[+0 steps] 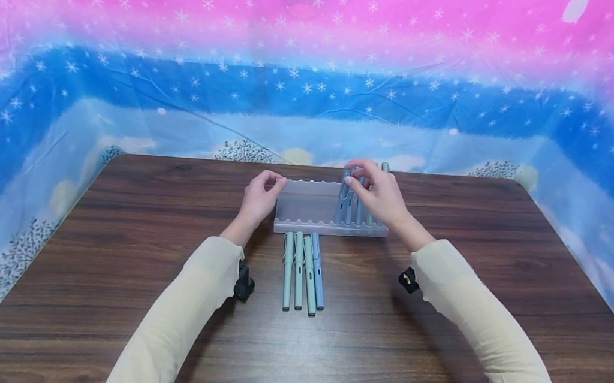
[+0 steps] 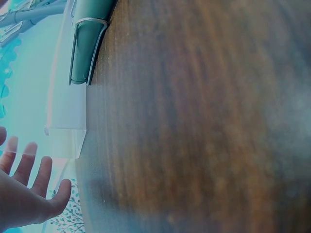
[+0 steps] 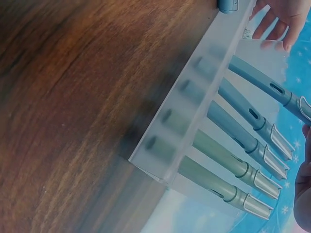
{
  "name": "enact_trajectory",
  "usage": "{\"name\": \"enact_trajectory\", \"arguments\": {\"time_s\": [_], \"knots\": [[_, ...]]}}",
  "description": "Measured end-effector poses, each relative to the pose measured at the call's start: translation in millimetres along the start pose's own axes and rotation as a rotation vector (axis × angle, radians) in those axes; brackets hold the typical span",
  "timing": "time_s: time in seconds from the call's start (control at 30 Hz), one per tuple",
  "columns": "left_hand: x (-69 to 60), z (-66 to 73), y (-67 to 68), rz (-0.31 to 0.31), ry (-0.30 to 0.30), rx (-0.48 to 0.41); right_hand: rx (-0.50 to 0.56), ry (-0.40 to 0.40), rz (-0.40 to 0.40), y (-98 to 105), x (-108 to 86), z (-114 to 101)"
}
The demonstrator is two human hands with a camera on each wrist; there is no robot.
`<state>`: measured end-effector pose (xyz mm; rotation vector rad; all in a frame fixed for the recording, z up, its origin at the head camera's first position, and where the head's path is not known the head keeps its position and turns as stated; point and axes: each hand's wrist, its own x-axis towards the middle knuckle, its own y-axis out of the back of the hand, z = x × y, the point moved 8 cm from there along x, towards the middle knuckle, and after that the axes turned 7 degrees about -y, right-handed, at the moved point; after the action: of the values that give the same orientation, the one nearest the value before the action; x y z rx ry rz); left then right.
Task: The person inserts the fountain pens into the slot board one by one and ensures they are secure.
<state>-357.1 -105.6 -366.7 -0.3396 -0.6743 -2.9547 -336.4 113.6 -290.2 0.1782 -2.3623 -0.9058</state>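
As the right hand [image 1: 381, 194] pinches a blue pen [image 3: 260, 80], frosted rack [image 1: 306, 206] holding four others [image 3: 233, 129], left hand [image 1: 259, 197] pinching its corner

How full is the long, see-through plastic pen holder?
Partly full: slim green pens and slim blue pens stand toward the right end of the wavy-edged plastic holder; its left side is empty.

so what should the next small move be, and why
Probably the right hand should ease the blue pen down and let go: it pinches that pen at the cap, and the barrel stands in line beside four other pens in the rack, whose left end the left hand holds. Full seating is unclear.
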Motion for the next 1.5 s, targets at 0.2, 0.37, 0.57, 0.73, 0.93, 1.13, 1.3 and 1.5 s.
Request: {"name": "enact_trajectory", "arguments": {"time_s": [0.2, 0.37, 0.57, 0.73, 0.93, 1.13, 1.3, 1.5], "knots": [[0.0, -0.4, -0.4, -0.004, 0.001, 0.001, -0.001, -0.009, -0.04, -3.2, 1.4, -0.2], [0.1, -0.9, -0.5, -0.005, 0.003, -0.001, -0.013, -0.03, -0.055, -4.7, 3.8, 2.2], [0.6, -1.5, -0.2, -0.001, 0.004, -0.003, -0.124, -0.008, -0.053, -6.0, 8.0, 6.6], [0.1, -1.0, 0.0, -0.003, 0.005, -0.004, -0.258, 0.028, -0.084, -13.0, 10.1, 10.5], [0.4, -2.0, -0.3, 0.0, 0.008, -0.006, -0.311, -0.035, -0.163, -21.9, 9.9, 19.0], [0.7, -1.7, -0.6, 0.0, 0.011, -0.003, -0.34, -0.075, -0.18, -22.7, 11.9, 22.3], [0.0, -0.8, -0.6, -0.003, 0.014, 0.004, -0.345, -0.098, -0.186, -23.8, 12.4, 24.4], [-0.1, -0.4, -0.3, -0.006, 0.009, -0.003, -0.327, -0.099, -0.182, -24.9, 13.4, 25.8]]}}
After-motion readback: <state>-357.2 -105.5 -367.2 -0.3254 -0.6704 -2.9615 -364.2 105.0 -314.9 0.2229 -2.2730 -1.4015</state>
